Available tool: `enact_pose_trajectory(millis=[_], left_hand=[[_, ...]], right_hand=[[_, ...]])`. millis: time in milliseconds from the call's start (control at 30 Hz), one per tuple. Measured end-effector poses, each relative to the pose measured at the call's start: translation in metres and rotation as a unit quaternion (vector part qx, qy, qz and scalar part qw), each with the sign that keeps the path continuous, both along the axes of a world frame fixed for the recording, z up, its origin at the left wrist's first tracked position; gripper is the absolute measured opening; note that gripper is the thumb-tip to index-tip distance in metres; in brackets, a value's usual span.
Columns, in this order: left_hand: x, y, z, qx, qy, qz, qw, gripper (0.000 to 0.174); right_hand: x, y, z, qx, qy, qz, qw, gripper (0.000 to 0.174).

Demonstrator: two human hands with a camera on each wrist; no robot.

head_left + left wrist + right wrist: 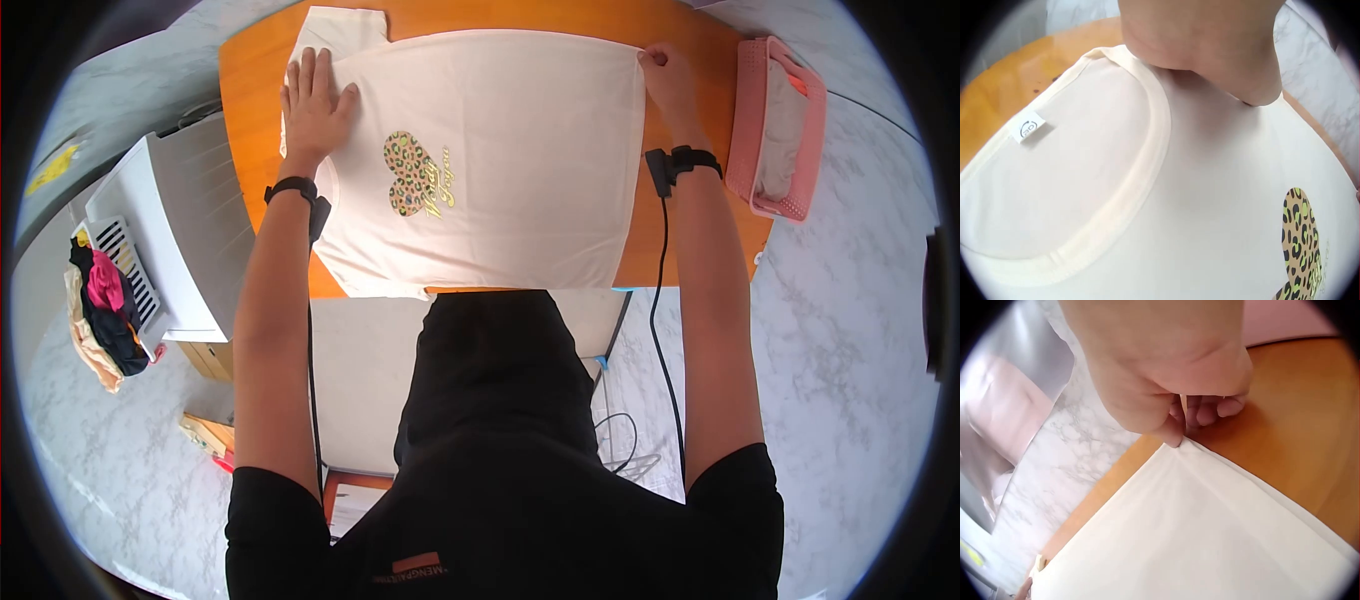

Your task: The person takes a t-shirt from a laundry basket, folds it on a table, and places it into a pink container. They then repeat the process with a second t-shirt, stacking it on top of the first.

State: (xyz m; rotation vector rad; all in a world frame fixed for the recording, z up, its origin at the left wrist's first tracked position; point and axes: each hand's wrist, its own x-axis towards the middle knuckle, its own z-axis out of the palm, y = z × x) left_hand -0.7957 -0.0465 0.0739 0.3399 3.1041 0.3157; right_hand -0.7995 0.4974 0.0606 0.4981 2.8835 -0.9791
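Observation:
A cream T-shirt lies spread sideways over the orange table, its neckline toward the left. A leopard-print heart with lettering marks its front. My left hand rests on the shirt near the shoulder, fingers spread and straight. In the left wrist view the collar and a small white neck label show beside that hand. At the far right corner of the hem, my right hand pinches the fabric between thumb and fingers; the right wrist view shows this corner at the fingertips.
A pink basket with cloth inside stands at the table's right end. On the left are a white cabinet and a slatted white rack with dark, pink and cream clothes. A black cable hangs from the right wrist.

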Motion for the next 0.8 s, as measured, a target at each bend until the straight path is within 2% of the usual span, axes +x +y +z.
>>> enact_pose_trajectory(millis=[167, 233, 267, 300, 333, 367, 433, 467, 567, 633, 667, 733, 800], left_hand=[[0.002, 0.013, 0.001, 0.012, 0.062, 0.001, 0.998, 0.068], [0.006, 0.017, 0.003, 0.014, 0.094, 0.003, 0.995, 0.066], [0.011, 0.018, 0.002, 0.063, 0.099, -0.005, 0.993, 0.064], [0.014, 0.019, 0.002, 0.112, 0.104, -0.013, 0.988, 0.061], [0.015, 0.019, 0.001, 0.111, 0.102, -0.013, 0.988, 0.061], [0.018, 0.018, 0.0, 0.093, 0.082, -0.018, 0.992, 0.061], [0.019, 0.016, -0.003, 0.074, 0.062, -0.023, 0.995, 0.061], [0.019, 0.015, -0.007, 0.038, 0.065, -0.005, 0.997, 0.061], [0.022, 0.014, -0.013, -0.005, 0.061, 0.018, 0.998, 0.063], [0.021, 0.013, -0.016, -0.022, 0.056, 0.027, 0.998, 0.066], [0.021, 0.013, -0.015, -0.02, 0.054, 0.026, 0.998, 0.066], [0.023, 0.012, -0.014, -0.021, 0.058, 0.019, 0.998, 0.067], [0.026, 0.011, -0.014, -0.023, 0.053, 0.026, 0.998, 0.068]], right_hand=[[0.009, -0.027, 0.029, 0.041, 0.02, -0.029, 0.999, 0.02], [0.013, -0.04, 0.028, 0.187, 0.205, 0.036, 0.96, 0.022], [0.02, -0.055, 0.028, 0.185, 0.205, 0.036, 0.96, 0.022], [0.03, -0.074, 0.028, 0.134, 0.213, 0.069, 0.965, 0.028], [0.038, -0.085, 0.025, 0.083, 0.219, 0.102, 0.967, 0.034], [0.045, -0.09, 0.018, 0.082, 0.216, 0.101, 0.968, 0.034], [0.053, -0.097, 0.005, 0.193, 0.205, 0.137, 0.95, 0.049], [0.057, -0.096, 0.004, 0.191, 0.203, 0.136, 0.951, 0.049], [0.069, -0.096, 0.024, 0.252, 0.145, 0.159, 0.943, 0.057], [0.063, -0.099, 0.04, 0.2, -0.018, 0.159, 0.967, 0.078], [0.064, -0.097, 0.036, 0.201, -0.021, 0.158, 0.966, 0.078], [0.066, -0.093, 0.024, 0.244, 0.062, 0.172, 0.953, 0.074], [0.066, -0.094, 0.027, 0.242, 0.052, 0.171, 0.954, 0.074]])
